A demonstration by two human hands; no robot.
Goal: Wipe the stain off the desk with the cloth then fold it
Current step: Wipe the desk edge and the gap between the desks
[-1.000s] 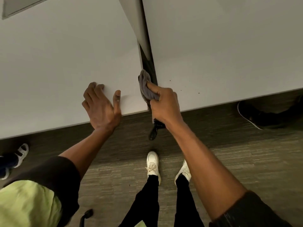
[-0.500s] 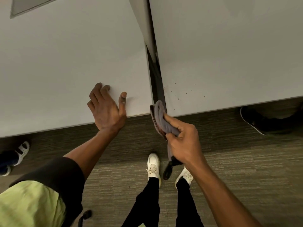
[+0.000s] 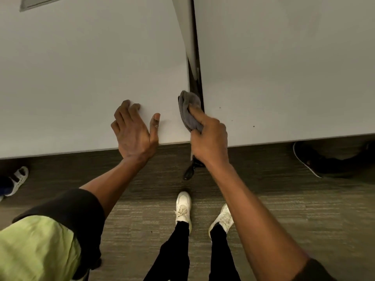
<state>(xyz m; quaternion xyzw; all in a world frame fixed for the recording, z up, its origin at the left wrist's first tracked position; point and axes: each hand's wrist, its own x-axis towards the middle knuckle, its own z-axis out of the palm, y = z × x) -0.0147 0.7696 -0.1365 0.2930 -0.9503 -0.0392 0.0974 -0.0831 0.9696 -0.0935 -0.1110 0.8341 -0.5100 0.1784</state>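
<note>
A bunched grey cloth (image 3: 189, 111) is gripped in my right hand (image 3: 210, 138), pressed at the near end of the dark gap between two white desks. The right desk (image 3: 284, 67) carries a few small dark specks (image 3: 253, 126) near its front edge. My left hand (image 3: 135, 131) rests flat on the front edge of the left desk (image 3: 81, 78), fingers spread, holding nothing. Part of the cloth is hidden inside my right fist.
A dark gap with a metal divider (image 3: 193, 57) runs between the desks. Grey carpet (image 3: 304, 209) lies below, with my white shoes (image 3: 183, 207). Another person's black shoe (image 3: 306, 159) is under the right desk, a white sandal (image 3: 17, 179) at far left.
My right hand, which had dropped below the desk edge with the cloth half a second ago, has moved back up onto the desk edge at the gap. My left hand stayed put.
</note>
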